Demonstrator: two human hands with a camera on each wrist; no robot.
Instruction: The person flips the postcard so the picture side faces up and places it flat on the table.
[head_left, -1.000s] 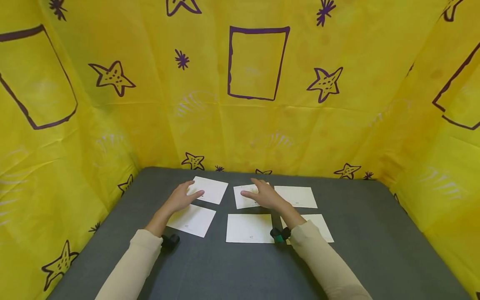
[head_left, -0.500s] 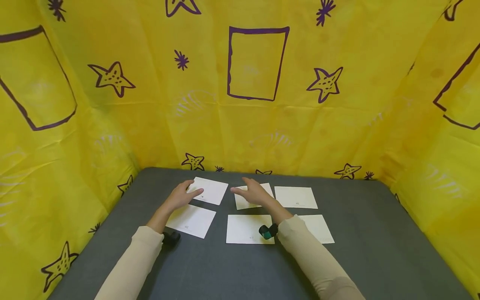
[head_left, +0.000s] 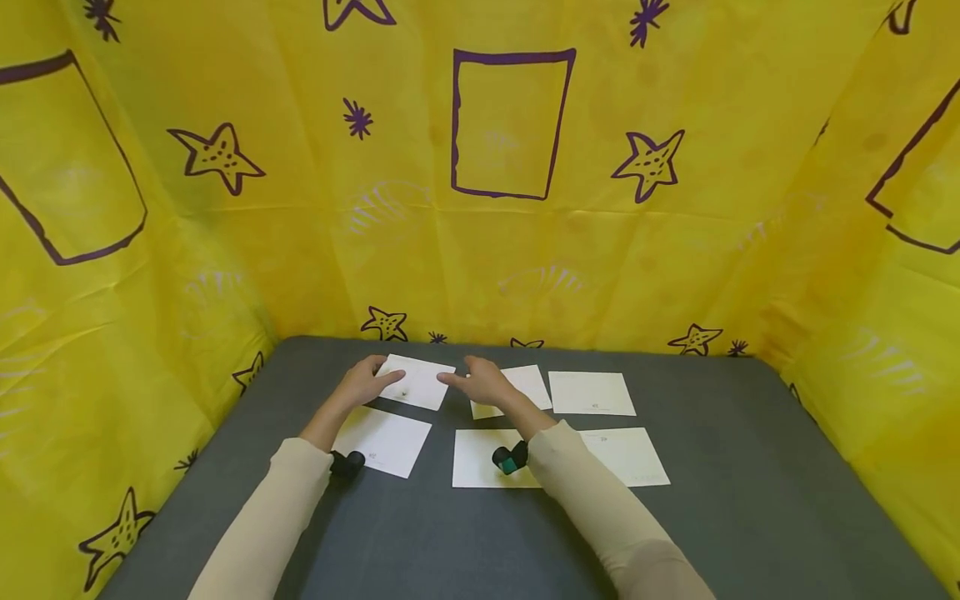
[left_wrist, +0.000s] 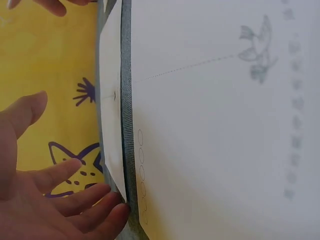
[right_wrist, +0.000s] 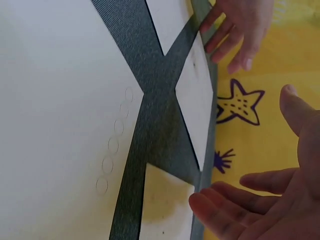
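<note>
Several white rectangular paper cards lie in two rows on the dark grey table. My left hand (head_left: pixel 358 386) is at the left edge of the far-left card (head_left: pixel 422 385), fingers loosely spread; its fingertips (left_wrist: pixel 119 210) reach that card's edge, and whether they press on it I cannot tell. To the right of the same card hovers my right hand (head_left: pixel 482 385), thumb and fingers apart and holding nothing, over the left part of the far-middle card (head_left: pixel 531 383). The near-left card (left_wrist: pixel 200 165) carries a faint bird drawing, blurred characters and a row of ovals.
Also on the table (head_left: pixel 465 542) are a near-middle card (head_left: pixel 476 467), a far-right card (head_left: pixel 592 392) and a near-right card (head_left: pixel 633 458). A yellow cloth (head_left: pixel 510 242) with purple stars stands behind the table and along its sides.
My right hand has moved left, from the far-middle card toward the far-left card's right side. The left hand has barely shifted, and the cards look nearly unmoved.
</note>
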